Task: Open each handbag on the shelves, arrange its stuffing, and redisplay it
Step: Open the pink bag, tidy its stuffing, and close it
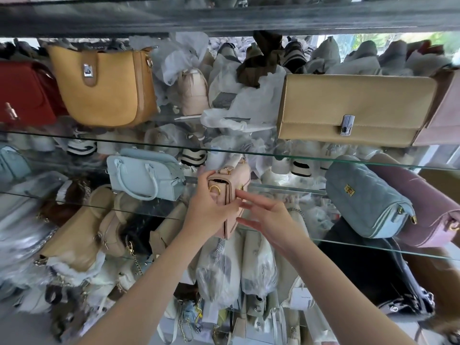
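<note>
A small pale pink handbag (232, 192) with gold hardware is held at the centre, in front of the glass shelves. My left hand (207, 212) grips its left side, thumb near the gold ring clasp. My right hand (268, 220) is beside its right edge with fingers spread, the index fingertip touching the bag's front. The bag's top looks slightly open, showing a dark gap. Its lower end is partly hidden behind my hands.
On the glass shelves (323, 159) stand a mustard bag (104, 88), a red bag (25, 93), a tan clutch (353, 108), a light blue handbag (144, 178), a quilted blue bag (368, 200) and a mauve bag (428, 207). Wrapped bags and crumpled stuffing paper fill the back and below.
</note>
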